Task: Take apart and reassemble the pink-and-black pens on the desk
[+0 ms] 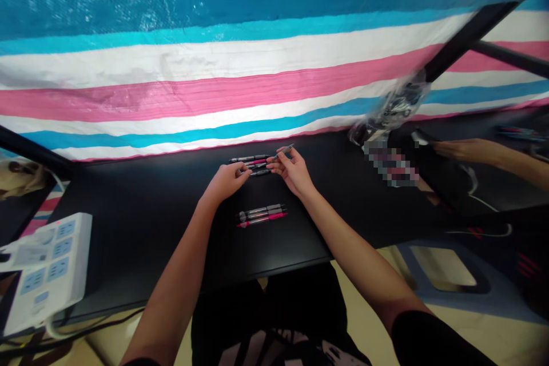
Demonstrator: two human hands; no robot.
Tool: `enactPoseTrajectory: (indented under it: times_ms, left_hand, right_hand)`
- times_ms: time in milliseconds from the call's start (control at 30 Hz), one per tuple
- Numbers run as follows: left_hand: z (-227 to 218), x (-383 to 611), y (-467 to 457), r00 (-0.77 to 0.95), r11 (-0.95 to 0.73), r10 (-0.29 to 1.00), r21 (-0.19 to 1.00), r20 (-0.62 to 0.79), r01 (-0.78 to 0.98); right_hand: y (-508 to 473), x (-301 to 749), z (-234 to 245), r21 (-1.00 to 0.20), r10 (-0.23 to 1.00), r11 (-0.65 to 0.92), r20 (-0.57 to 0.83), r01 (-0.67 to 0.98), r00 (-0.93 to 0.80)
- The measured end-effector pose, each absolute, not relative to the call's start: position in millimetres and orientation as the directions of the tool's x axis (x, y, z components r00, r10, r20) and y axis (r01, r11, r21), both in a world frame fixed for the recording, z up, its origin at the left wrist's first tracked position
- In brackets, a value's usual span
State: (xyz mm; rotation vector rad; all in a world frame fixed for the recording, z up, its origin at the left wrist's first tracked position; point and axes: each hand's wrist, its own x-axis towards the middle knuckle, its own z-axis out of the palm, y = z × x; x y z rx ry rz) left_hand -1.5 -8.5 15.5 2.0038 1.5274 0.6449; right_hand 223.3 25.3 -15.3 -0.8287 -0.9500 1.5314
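Note:
My right hand (pixel 293 172) pinches a grey pen (pixel 285 152) and holds it tilted just above the black table (pixel 141 223). My left hand (pixel 227 180) is curled, with its fingertips on a small cluster of black and pink pens (pixel 256 164) lying at the far side. Closer to me lies a second group of pens (pixel 262 214), grey and pink, side by side, with neither hand touching them.
A white power strip (pixel 47 269) sits at the table's left edge. A clear plastic bag (pixel 394 108) hangs by a black frame bar at the right. Another person's arm (pixel 489 154) reaches in from the right. A striped tarp (pixel 214 57) forms the backdrop.

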Motion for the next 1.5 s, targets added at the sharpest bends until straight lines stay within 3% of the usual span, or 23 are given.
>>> enactPoseTrajectory:
  times_ms: [1133, 1500]
  left_hand:
    - [16.4, 0.3, -9.0, 0.251, -0.214, 0.967, 0.667, 0.043, 0.714]
    - [10.4, -3.2, -7.0, 0.259, -0.252, 0.961, 0.683, 0.095, 0.686]
  right_hand:
    - [23.0, 223.5, -9.9, -0.910, 0.990, -0.054, 0.004, -0.411, -0.138]
    - [28.8, 229.3, -17.0, -0.860, 0.979, -0.175, -0.102, -0.480, -0.174]
